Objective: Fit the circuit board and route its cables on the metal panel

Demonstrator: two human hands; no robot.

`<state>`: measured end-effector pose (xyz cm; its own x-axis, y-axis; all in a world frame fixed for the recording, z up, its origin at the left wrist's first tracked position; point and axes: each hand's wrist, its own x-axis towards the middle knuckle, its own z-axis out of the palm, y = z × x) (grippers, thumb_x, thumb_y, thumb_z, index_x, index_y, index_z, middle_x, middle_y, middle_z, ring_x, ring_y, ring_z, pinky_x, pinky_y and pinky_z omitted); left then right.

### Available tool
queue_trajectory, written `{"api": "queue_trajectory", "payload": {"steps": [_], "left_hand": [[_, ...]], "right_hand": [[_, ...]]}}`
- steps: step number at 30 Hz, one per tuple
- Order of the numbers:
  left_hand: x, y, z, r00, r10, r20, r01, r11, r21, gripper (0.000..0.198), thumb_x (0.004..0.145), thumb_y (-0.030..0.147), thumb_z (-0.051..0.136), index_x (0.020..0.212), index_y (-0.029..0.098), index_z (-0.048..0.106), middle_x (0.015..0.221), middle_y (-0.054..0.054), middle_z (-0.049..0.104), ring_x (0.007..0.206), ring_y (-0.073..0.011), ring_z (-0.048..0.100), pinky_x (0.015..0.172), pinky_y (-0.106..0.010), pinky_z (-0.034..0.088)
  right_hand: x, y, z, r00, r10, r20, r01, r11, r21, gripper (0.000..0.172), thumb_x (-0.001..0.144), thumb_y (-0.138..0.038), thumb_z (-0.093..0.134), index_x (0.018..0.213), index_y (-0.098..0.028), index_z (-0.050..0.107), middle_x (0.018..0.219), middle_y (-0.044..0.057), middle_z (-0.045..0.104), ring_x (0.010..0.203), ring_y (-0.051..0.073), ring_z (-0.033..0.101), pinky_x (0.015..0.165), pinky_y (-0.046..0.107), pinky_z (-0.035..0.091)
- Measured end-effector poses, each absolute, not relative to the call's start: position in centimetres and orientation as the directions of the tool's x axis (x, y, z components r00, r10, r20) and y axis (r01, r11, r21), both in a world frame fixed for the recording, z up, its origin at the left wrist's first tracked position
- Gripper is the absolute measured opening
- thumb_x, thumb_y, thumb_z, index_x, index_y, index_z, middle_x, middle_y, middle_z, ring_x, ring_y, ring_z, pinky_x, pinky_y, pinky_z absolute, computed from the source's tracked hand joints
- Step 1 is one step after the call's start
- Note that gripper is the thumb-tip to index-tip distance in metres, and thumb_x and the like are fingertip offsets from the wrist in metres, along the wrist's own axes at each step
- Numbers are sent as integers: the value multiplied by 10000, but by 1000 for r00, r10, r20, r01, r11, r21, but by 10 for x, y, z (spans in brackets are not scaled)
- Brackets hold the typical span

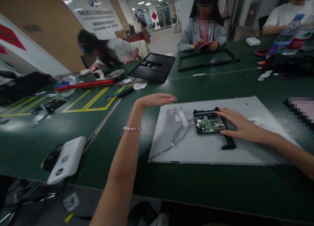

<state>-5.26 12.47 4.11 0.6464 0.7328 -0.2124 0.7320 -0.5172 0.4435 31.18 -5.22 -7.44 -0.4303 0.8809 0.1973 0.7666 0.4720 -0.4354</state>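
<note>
A flat silver-grey panel point(186, 150) lies on the green table before me. On it rests a black plastic bracket point(228, 143) carrying a green circuit board point(208, 125), with thin grey cables point(175, 137) running from its left side toward the panel's lower left corner. My right hand point(235, 124) grips the bracket at its right end, fingers near the upper edge and thumb near the lower one. Above the panel's upper left corner, my left hand point(157, 100) hangs with its fingers stretched out and nothing in it.
A black plastic back cover point(154, 67) and a black frame point(180, 64) lie farther back. A white device point(67, 159) sits near the left front edge. Bottles point(287, 33) stand at the far right. Several people sit around the table point(110, 167).
</note>
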Motion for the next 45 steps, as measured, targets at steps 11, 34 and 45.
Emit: {"api": "queue_trajectory", "payload": {"steps": [11, 34, 45], "left_hand": [[-127, 164, -61, -167, 946, 276, 976, 119, 182, 627, 944, 456, 370, 1484, 139, 344, 1587, -224, 184, 1460, -379, 167, 1086, -641, 256], [-71, 150, -6, 201, 918, 342, 905, -308, 295, 384, 934, 276, 412, 1242, 133, 591, 1067, -102, 710, 992, -213, 650, 914, -320, 478], [-5, 39, -25, 491, 817, 302, 777, -567, 274, 257, 907, 205, 458, 1048, 175, 671, 1023, -82, 700, 970, -215, 647, 920, -342, 488]], "right_hand": [[312, -54, -72, -430, 887, 170, 770, 459, -444, 771, 857, -594, 541, 1529, -341, 260, 1588, 44, 296, 1451, 343, 239, 1150, 595, 273], [315, -49, -77, -457, 868, 195, 756, 495, -428, 762, 868, -589, 527, 1531, -359, 229, 1593, 44, 284, 1445, 336, 260, 1142, 612, 273], [315, -49, -77, -466, 861, 204, 752, 506, -422, 737, 881, -598, 511, 1526, -347, 258, 1590, 47, 293, 1446, 324, 262, 1145, 608, 262]]}}
